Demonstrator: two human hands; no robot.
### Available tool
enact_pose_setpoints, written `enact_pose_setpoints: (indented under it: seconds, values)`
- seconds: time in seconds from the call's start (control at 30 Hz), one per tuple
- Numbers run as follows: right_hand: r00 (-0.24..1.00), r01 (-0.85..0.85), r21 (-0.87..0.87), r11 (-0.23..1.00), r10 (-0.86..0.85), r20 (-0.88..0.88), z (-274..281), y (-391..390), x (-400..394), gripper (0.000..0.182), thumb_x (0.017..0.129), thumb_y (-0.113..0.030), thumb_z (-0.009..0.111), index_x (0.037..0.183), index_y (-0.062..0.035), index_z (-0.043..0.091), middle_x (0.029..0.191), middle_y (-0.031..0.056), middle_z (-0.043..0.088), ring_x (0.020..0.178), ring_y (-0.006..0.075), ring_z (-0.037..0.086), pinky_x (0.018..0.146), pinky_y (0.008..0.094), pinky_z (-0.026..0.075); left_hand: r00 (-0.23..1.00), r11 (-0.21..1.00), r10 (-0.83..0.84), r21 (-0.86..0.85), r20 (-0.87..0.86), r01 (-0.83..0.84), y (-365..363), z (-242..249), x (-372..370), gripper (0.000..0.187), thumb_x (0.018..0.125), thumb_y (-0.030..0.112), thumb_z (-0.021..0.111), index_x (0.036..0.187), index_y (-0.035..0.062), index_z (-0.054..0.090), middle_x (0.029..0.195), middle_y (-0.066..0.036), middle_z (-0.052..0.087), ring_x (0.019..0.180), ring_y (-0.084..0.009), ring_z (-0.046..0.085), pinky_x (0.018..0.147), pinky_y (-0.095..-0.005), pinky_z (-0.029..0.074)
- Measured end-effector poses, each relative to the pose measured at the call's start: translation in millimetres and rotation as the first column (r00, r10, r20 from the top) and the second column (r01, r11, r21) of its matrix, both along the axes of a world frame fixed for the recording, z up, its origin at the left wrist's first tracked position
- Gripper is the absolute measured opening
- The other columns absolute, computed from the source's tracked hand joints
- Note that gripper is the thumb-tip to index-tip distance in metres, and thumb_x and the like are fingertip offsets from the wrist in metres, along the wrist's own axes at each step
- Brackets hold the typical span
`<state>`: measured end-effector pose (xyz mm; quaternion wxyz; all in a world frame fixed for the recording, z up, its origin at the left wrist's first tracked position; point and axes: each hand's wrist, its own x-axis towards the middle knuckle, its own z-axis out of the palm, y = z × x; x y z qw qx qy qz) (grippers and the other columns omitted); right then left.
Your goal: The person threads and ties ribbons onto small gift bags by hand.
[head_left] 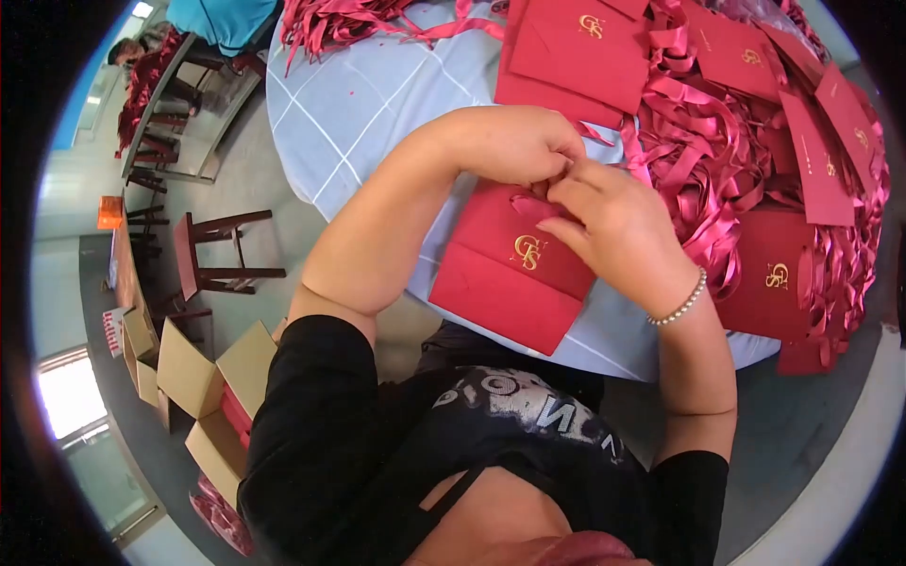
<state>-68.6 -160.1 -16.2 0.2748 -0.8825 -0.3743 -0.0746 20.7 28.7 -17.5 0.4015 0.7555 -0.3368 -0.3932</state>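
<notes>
Two hands meet over one red paper bag (510, 274) lying flat at the near edge of the counter (377, 104). Left hand (514, 141) and right hand (613, 222) both pinch a bit of red ribbon (530, 205) at the bag's top edge, fingers (566, 193) narrow and closed on it. Exact grip is hidden under the knuckles; can't tell if the ribbon is through a hole or just laid on.

Step in hand looks like fitting or knotting the ribbon handle at the bag mouth. Gold logo faces up, bag overhangs the counter edge slightly.

Next move likely needs a steady pull with one hand while the other pins the bag flat, so the paper doesn't tear or slide off.

Loose ribbon pile (698, 151) sits toward the right edge; more red bags (576, 47) are stacked at the far edge.
</notes>
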Motion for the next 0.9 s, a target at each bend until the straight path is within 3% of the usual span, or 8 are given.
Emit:
enact_pose_setpoints:
  seconds: [0.07,0.2,0.37,0.47,0.57,0.67,0.77,0.9]
  values:
    - [0.999,-0.023,0.004,1.000,0.023,-0.024,-4.2,3.6,-4.3,0.020,0.079,-0.018,0.075,0.091,-0.0064,0.064,0.090,0.0108,0.062,0.081,0.0304,0.066,0.067,0.0403,0.053,0.991,0.997,0.066,0.052,-0.113,-0.060,0.2,9.2,-1.1,0.018,0.098,0.012,0.053,0.098,-0.0010,0.065,0.078,-0.004,0.066,0.072,-0.0112,0.063,0.064,-0.0268,0.053]
    - [0.991,-0.019,-0.101,0.995,0.033,0.130,-5.2,4.8,-8.5,0.021,0.080,-0.017,0.074,0.094,-0.0057,0.063,0.090,0.0089,0.062,0.082,0.0279,0.067,0.066,0.0395,0.054,0.996,0.998,0.036,0.059,-0.085,-0.031,2.9,9.0,2.7,0.018,0.100,0.015,0.053,0.098,0.0015,0.065,0.078,-0.002,0.065,0.069,-0.0093,0.063,0.062,-0.0246,0.052]
    - [0.999,0.025,-0.064,0.998,-0.023,0.032,-1.1,9.6,-12.5,0.021,0.079,-0.013,0.072,0.096,-0.0040,0.062,0.091,0.0100,0.063,0.082,0.0281,0.067,0.068,0.0399,0.054,0.996,0.992,0.054,0.114,-0.064,-0.047,1.7,15.8,0.6,0.018,0.100,0.016,0.053,0.097,0.0023,0.065,0.078,-0.002,0.065,0.069,-0.0097,0.062,0.060,-0.0252,0.051]
    - [0.998,0.040,-0.073,0.997,-0.037,0.043,-3.0,9.1,-11.3,0.019,0.079,-0.011,0.070,0.095,-0.0042,0.062,0.091,0.0105,0.063,0.082,0.0288,0.067,0.069,0.0406,0.054,0.998,0.998,0.019,0.055,-0.062,-0.016,3.1,10.3,1.8,0.017,0.098,0.015,0.054,0.097,0.0011,0.065,0.077,-0.002,0.064,0.071,-0.0108,0.062,0.062,-0.0267,0.051]
    - [0.991,0.082,-0.077,0.994,-0.073,0.110,-1.4,6.2,-5.4,0.016,0.079,-0.009,0.069,0.093,-0.0045,0.062,0.088,0.0097,0.063,0.082,0.0286,0.066,0.068,0.0402,0.054,0.993,0.994,-0.090,-0.048,0.071,0.094,7.3,8.6,5.3,0.019,0.093,0.015,0.055,0.093,0.0004,0.067,0.079,-0.005,0.067,0.070,-0.0141,0.063,0.065,-0.0306,0.051]
    - [0.970,0.123,-0.060,0.991,-0.107,0.216,-1.6,1.2,-0.4,0.014,0.078,-0.008,0.068,0.089,-0.0047,0.061,0.087,0.0083,0.061,0.081,0.0271,0.065,0.066,0.0387,0.054,0.975,0.990,-0.137,0.007,0.176,0.138,9.1,13.9,7.5,0.019,0.093,0.008,0.058,0.106,-0.0017,0.067,0.083,-0.004,0.068,0.076,-0.0107,0.061,0.071,-0.0285,0.050]
    - [0.953,0.102,-0.044,0.994,-0.085,0.292,-0.1,0.8,2.9,0.013,0.076,-0.008,0.068,0.087,-0.0055,0.060,0.088,0.0068,0.060,0.080,0.0250,0.063,0.064,0.0369,0.054,0.987,0.980,-0.059,-0.178,0.148,0.085,12.2,4.2,4.7,0.018,0.088,0.007,0.059,0.099,-0.0007,0.070,0.078,-0.006,0.068,0.070,-0.0131,0.061,0.067,-0.0299,0.048]
    - [0.953,0.071,-0.043,0.997,-0.055,0.299,2.4,2.1,2.6,0.016,0.073,-0.009,0.071,0.084,-0.0069,0.058,0.089,0.0057,0.058,0.078,0.0233,0.062,0.062,0.0358,0.053,0.999,0.987,-0.028,-0.156,0.024,0.031,14.6,9.5,8.2,0.020,0.088,0.004,0.062,0.105,-0.0028,0.069,0.086,-0.006,0.071,0.078,-0.0104,0.064,0.072,-0.0272,0.050]
